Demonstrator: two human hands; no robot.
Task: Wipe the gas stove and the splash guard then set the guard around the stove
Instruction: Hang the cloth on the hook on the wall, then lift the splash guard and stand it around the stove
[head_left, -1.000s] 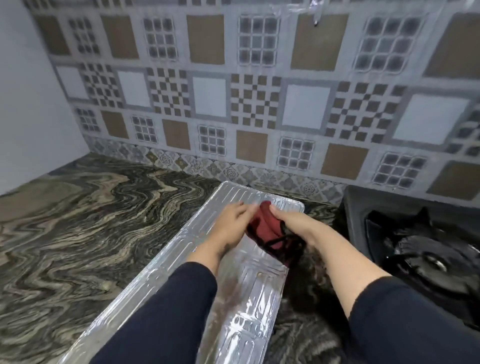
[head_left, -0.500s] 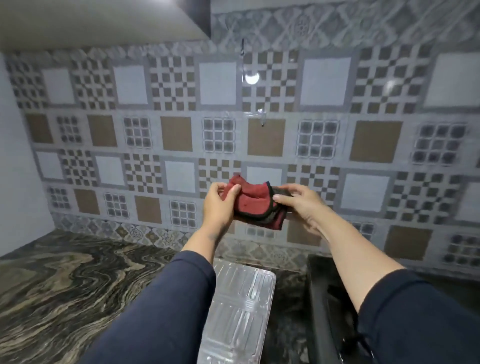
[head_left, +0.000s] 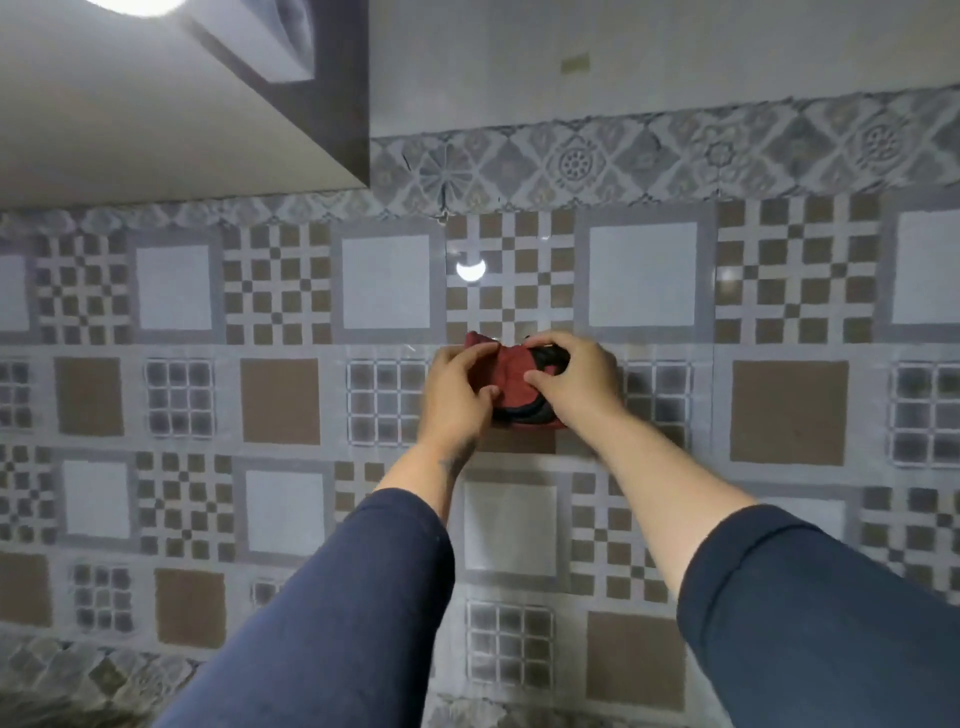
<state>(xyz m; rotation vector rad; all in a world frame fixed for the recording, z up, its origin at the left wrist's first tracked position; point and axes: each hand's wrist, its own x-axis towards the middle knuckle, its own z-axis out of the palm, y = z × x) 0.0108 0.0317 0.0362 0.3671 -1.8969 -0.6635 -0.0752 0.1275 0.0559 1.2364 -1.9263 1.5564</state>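
I can read no text, label, brand or number anywhere here. The patterned brown, grey and white wall tiles (head_left: 280, 400) carry only geometric motifs.

Two bare hands, no gloves, no rings or watch visible. Left hand (head_left: 457, 395): short nails, small dark mark on the wrist/forearm just below it, maybe a tattoo, too blurred to tell. Right hand (head_left: 574, 382): same, plain, fingers (head_left: 540, 376) unadorned. Both arms in long dark navy sleeves, soft knit-type fabric, no logo or pattern. Left sleeve (head_left: 337, 613) pushed up to mid-forearm, cuff edge rounded. Right sleeve (head_left: 810, 618) likewise pushed up, w/ a rolled fold at the cuff.
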